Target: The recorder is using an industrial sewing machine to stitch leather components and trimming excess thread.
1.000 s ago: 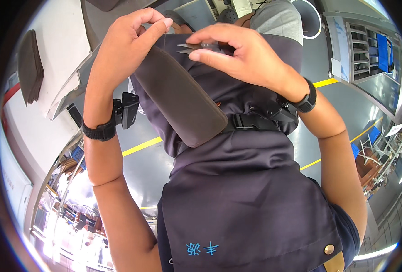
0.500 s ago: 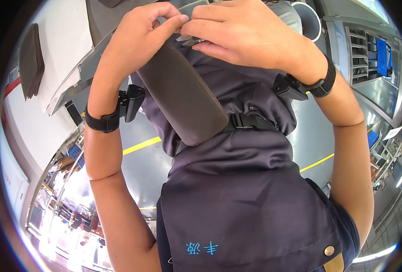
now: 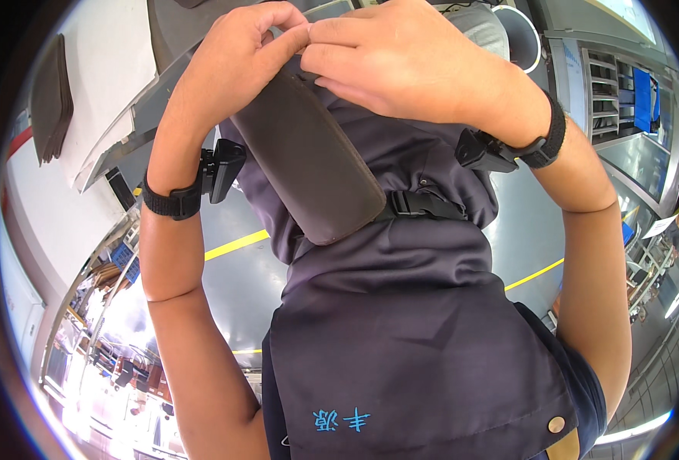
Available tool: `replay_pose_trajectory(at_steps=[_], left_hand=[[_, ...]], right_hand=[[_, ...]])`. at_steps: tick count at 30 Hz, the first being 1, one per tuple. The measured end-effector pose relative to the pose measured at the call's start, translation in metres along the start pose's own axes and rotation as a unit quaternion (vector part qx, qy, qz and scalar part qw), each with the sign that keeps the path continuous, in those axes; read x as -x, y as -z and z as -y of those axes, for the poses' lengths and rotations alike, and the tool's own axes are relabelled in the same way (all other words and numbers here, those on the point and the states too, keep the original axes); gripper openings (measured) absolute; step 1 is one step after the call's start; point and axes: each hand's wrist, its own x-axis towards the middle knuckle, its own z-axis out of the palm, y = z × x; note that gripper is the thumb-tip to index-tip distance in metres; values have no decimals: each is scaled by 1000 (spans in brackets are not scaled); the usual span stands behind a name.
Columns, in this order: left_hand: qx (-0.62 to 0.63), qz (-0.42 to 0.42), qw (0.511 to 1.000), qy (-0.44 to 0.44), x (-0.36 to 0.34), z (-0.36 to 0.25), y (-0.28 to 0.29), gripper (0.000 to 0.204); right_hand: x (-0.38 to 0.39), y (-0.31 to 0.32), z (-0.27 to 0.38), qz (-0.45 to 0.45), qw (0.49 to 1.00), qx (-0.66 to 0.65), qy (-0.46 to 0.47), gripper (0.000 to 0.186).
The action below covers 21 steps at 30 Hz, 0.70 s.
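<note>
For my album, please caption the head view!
Left hand and right hand, close together at a brown case's far end.

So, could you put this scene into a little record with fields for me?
Left hand: thumb and fingers pinched together, near the upper end of a brown pouch
Right hand: fingertips meeting the left's; anything in its grasp is hidden
Pouch position: slanting across a dark apron
Wrist straps: black, one per arm
Far left: brown flat pieces, stacked on a white surface

The left hand pinches its thumb to its index finger. Right of the left hand, the right hand curls, fingertips touching it. Below it, 2 elbows bend.
</note>
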Motion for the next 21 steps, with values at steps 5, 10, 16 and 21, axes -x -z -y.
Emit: replay_pose_trajectory(at_steps=[5, 10, 16, 21], left_hand=[[-19, -58, 998, 4, 2, 5, -3, 21], [84, -225, 970, -25, 9, 8, -2, 21], [607, -74, 752, -247, 28, 21, 59, 32], [723, 31, 589, -359, 5, 31, 64, 37]], right_hand=[[12, -14, 0, -1, 996, 85, -40, 28], [36, -5, -4, -66, 970, -9, -234, 25], [42, -2, -3, -164, 893, -147, -393, 27], [35, -12, -2, -215, 877, -165, -396, 28]])
